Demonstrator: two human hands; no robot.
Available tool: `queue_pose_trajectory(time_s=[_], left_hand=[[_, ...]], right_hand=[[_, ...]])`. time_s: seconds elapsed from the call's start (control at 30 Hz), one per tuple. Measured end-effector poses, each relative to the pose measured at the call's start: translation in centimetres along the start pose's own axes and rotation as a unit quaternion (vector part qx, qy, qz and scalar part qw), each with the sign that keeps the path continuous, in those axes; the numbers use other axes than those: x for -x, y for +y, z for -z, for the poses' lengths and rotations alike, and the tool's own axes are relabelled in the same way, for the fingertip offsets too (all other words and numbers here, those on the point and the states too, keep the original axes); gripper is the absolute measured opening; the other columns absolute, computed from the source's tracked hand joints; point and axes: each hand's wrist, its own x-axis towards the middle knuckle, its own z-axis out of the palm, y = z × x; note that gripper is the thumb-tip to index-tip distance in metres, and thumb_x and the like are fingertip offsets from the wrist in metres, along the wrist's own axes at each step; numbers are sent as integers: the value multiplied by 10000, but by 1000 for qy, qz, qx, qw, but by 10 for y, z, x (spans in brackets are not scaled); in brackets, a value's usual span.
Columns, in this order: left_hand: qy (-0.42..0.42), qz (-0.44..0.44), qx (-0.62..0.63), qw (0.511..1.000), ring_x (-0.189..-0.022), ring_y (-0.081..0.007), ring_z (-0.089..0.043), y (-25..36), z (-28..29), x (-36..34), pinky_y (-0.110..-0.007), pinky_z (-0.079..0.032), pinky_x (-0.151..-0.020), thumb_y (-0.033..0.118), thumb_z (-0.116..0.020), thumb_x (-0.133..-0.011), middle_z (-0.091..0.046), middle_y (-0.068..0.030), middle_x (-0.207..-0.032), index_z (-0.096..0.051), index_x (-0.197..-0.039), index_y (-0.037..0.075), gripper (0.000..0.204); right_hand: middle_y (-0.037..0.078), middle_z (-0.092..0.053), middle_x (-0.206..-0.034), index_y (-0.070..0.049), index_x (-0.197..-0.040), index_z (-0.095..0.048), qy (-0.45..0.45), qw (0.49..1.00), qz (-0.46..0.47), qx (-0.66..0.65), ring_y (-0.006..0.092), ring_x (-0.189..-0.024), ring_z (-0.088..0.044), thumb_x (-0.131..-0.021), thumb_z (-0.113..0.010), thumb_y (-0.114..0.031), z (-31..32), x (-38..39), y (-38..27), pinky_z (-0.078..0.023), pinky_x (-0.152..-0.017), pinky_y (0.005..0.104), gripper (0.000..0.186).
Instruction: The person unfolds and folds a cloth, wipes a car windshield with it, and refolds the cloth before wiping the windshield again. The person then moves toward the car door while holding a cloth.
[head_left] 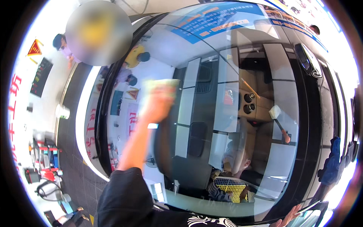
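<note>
My left hand (pixel 160 101) is pressed to a pale yellow-green cloth (pixel 168 82), which lies against the car windshield (pixel 181 132). Motion smears both the cloth and the fingers. My bare forearm reaches up from a black sleeve across the left side of the glass. Down at the lower right, my right hand (pixel 289 217) is by the car's edge next to the side mirror (pixel 314 212). Its fingers are stretched out, and nothing shows in them.
Through the glass I see cup holders (pixel 248 103) between tan seats, mixed with reflections. A second side mirror (pixel 307 60) juts out at the upper right. Tools (pixel 47 159) lie on the left floor near a white bucket (pixel 62 111). A person (pixel 67 47) is at the upper left.
</note>
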Motion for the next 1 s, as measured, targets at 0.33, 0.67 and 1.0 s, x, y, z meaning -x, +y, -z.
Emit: queue_pose_trajectory(time_s=[0.33,0.67,1.0], left_hand=[[-245,-260,-7,934,-1058,-324,-632,298,-59,198,-438,-483,-934,193,-550,-893,-646,-153,-1129,-640,-1180,78,322],[239,324,-234,885,-1158,-308,-573,-236,135,334,-404,-469,-978,279,-396,-1053,-626,-170,-1243,-621,-1268,42,391],[-192,-277,75,939,-1403,-303,-369,222,-43,279,-474,-252,-1177,266,-532,-927,-479,-170,-1449,-663,-1189,77,348]], right_hand=[[231,-441,-1499,18,-1470,-430,25,998,6,-54,418,-1439,-334,-1011,-264,-591,-5,46,27,-44,-1207,588,781],[194,-403,-1548,25,-1493,-399,29,997,-27,-68,338,-1473,-319,-994,-239,-599,-9,49,42,-14,-1215,545,815],[215,-409,-1537,41,-1485,-400,54,996,5,-71,346,-1460,-342,-1015,-246,-534,-3,54,27,-45,-1228,513,759]])
